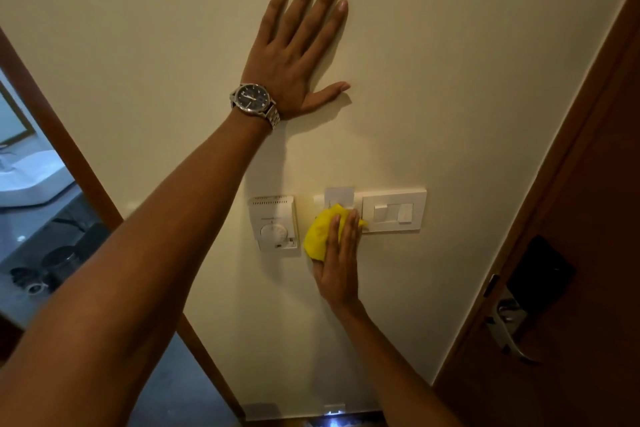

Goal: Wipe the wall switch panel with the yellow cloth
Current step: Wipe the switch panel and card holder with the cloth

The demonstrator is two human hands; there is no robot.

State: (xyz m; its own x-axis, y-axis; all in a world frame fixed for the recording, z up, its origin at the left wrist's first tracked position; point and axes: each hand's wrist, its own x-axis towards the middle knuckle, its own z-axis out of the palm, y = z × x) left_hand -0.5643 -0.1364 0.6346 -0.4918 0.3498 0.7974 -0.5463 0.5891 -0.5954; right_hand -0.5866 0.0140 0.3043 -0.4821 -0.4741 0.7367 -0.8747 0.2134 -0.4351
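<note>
The white wall switch panel [393, 211] is fixed low on the cream wall, with rocker switches on its right half and a key card [339, 196] sticking up from a slot on its left half. My right hand [337, 263] presses the bunched yellow cloth [320, 232] against the panel's left end, covering that part. My left hand [299, 48] lies flat on the wall well above the panel, fingers spread, holding nothing. A metal wristwatch [254, 100] is on that wrist.
A white thermostat [276, 226] with a round dial sits just left of the cloth. A brown door [571, 270] with a black lock and metal handle [509, 326] stands at the right. At the left, a doorway shows a bathroom sink [27, 180].
</note>
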